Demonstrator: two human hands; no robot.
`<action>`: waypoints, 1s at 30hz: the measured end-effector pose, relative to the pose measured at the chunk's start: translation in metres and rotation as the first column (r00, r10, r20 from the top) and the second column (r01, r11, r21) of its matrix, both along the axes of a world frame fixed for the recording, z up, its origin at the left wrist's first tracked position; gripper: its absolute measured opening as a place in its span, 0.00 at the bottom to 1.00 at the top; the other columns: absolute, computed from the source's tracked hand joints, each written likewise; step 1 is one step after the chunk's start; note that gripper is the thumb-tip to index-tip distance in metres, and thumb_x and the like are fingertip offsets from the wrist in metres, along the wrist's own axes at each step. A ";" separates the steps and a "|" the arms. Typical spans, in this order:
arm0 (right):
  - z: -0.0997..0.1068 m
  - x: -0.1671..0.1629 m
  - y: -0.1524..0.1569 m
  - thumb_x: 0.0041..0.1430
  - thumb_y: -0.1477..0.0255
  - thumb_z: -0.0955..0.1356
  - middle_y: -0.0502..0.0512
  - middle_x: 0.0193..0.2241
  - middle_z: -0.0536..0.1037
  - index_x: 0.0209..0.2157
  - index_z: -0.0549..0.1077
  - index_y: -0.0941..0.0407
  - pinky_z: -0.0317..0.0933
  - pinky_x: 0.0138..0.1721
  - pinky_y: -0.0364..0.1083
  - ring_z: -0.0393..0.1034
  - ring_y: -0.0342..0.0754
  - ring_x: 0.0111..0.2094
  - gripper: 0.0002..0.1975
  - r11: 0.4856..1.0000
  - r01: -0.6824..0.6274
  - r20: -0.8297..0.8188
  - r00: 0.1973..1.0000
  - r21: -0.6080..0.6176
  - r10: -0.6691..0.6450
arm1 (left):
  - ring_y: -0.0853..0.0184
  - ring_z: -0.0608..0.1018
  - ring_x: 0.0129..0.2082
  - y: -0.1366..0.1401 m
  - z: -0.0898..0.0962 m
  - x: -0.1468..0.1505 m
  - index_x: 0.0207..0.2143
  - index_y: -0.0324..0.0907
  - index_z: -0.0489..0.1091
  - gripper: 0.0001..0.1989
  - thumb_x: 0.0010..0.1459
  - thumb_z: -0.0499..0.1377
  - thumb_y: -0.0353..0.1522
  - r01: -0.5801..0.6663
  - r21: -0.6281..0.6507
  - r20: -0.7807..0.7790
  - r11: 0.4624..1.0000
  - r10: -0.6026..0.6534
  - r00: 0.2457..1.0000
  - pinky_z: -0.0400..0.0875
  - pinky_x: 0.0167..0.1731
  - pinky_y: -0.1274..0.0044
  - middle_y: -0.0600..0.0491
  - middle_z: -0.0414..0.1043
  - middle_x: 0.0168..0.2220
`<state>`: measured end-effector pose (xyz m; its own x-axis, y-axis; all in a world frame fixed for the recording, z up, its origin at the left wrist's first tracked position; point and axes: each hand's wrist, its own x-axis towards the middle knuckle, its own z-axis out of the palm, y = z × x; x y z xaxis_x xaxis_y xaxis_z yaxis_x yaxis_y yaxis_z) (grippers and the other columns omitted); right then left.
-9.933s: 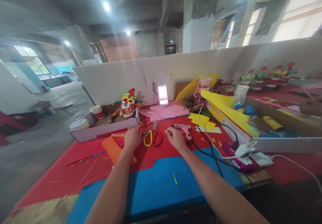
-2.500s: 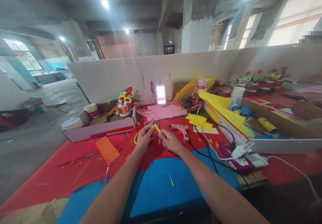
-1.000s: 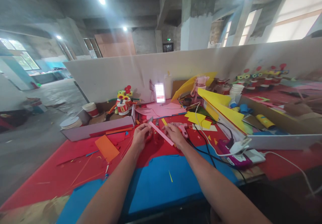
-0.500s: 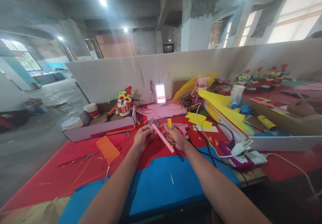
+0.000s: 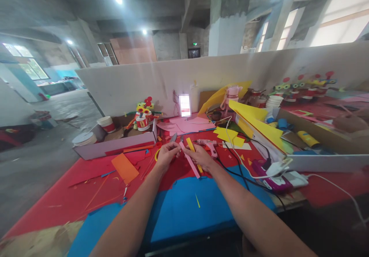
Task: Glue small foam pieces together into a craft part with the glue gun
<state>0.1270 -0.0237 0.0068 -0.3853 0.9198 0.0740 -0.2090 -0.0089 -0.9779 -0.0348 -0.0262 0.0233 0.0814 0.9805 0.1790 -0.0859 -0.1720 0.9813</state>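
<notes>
My right hand (image 5: 201,157) is closed on a pink paper strip (image 5: 190,161) and a yellow paper strip (image 5: 190,144), which lie side by side and slant down to the right. Just left of the pink strip's upper end, my left hand (image 5: 167,155) has its fingers pinched together. What they hold, if anything, is too small to make out. A grey blade (image 5: 174,137) shows beyond the left fingers, and a yellow loop (image 5: 157,155) beside that hand; whether these are one pair of scissors is hidden. Right of my right hand lies a pink glue gun (image 5: 211,146).
Blue sheets (image 5: 190,207) cover the table's front. An orange paper piece (image 5: 125,168) lies left, yellow pieces (image 5: 229,136) right. A paper-cup figure (image 5: 142,120) stands in the left box. Cables and a purple power strip (image 5: 268,176) sit before the right box (image 5: 325,162).
The pink strip has passed from my left fingers to my right hand, alongside the yellow strip. My left fingers have come off its upper end.
</notes>
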 end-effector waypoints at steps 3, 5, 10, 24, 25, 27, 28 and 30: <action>0.000 0.002 0.003 0.46 0.54 0.73 0.48 0.22 0.73 0.29 0.71 0.58 0.57 0.25 0.40 0.65 0.41 0.24 0.20 0.990 0.061 0.017 0.998 0.126 -0.064 | 0.74 0.68 0.17 0.001 -0.002 0.001 0.23 0.38 0.71 0.11 0.45 0.67 0.36 -0.009 0.013 0.000 1.000 0.009 1.000 0.60 0.20 0.81 0.56 0.68 0.16; -0.001 0.003 0.005 0.47 0.54 0.72 0.49 0.22 0.74 0.28 0.72 0.58 0.56 0.26 0.40 0.66 0.42 0.25 0.20 0.989 0.069 0.003 0.998 0.134 -0.070 | 0.75 0.68 0.17 0.002 -0.003 0.001 0.25 0.38 0.71 0.12 0.48 0.67 0.38 0.004 0.024 0.045 1.000 -0.005 0.999 0.60 0.20 0.82 0.56 0.68 0.17; 0.000 0.005 0.002 0.47 0.52 0.72 0.49 0.20 0.74 0.30 0.72 0.59 0.42 0.18 0.38 0.51 0.35 0.16 0.22 0.999 -0.049 -0.054 0.997 -0.015 0.048 | 0.73 0.72 0.20 0.000 -0.002 0.003 0.35 0.39 0.74 0.16 0.47 0.68 0.39 0.137 -0.029 0.172 0.990 -0.130 0.977 0.65 0.22 0.81 0.55 0.71 0.23; 0.002 0.005 0.005 0.56 0.45 0.61 0.46 0.19 0.69 0.34 0.69 0.57 0.38 0.14 0.38 0.48 0.34 0.12 0.27 0.994 -0.100 -0.190 0.978 -0.052 0.089 | 0.70 0.75 0.24 -0.004 0.011 -0.002 0.32 0.41 0.64 0.14 0.49 0.67 0.36 0.204 -0.048 0.353 0.978 -0.175 0.919 0.71 0.25 0.78 0.55 0.73 0.26; 0.004 0.007 0.006 0.58 0.46 0.60 0.47 0.20 0.70 0.35 0.69 0.56 0.38 0.13 0.38 0.48 0.35 0.12 0.27 0.997 -0.070 -0.193 0.979 -0.019 0.065 | 0.72 0.73 0.20 -0.004 0.011 -0.004 0.32 0.42 0.63 0.14 0.50 0.66 0.37 0.192 -0.040 0.345 0.981 -0.167 0.924 0.70 0.22 0.79 0.57 0.71 0.23; 0.007 0.009 0.007 0.58 0.49 0.62 0.47 0.22 0.72 0.37 0.70 0.55 0.38 0.13 0.38 0.48 0.34 0.12 0.23 0.998 -0.014 -0.184 0.982 0.068 0.027 | 0.75 0.66 0.13 -0.002 0.011 -0.004 0.32 0.44 0.60 0.14 0.53 0.63 0.38 0.172 -0.017 0.291 0.985 -0.159 0.943 0.63 0.14 0.82 0.62 0.64 0.17; 0.009 0.010 0.007 0.58 0.51 0.63 0.47 0.24 0.73 0.38 0.70 0.55 0.38 0.13 0.38 0.48 0.34 0.12 0.21 0.993 0.006 -0.182 0.983 0.115 0.015 | 0.76 0.62 0.11 -0.002 0.011 -0.004 0.31 0.44 0.59 0.14 0.54 0.62 0.38 0.161 -0.006 0.259 0.987 -0.154 0.953 0.59 0.12 0.84 0.64 0.62 0.16; 0.010 0.011 0.006 0.58 0.53 0.65 0.47 0.25 0.73 0.38 0.70 0.54 0.39 0.13 0.38 0.48 0.34 0.12 0.18 0.983 0.017 -0.177 0.984 0.182 0.015 | 0.77 0.57 0.09 -0.002 0.009 -0.001 0.31 0.44 0.58 0.14 0.55 0.62 0.39 0.137 0.009 0.206 0.990 -0.136 0.969 0.52 0.09 0.85 0.65 0.58 0.14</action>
<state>0.1376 -0.0172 0.0166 -0.3499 0.8850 0.3073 -0.3790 0.1662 -0.9103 -0.0361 -0.0283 0.0325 0.1769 0.9636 0.2003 -0.3082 -0.1391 0.9411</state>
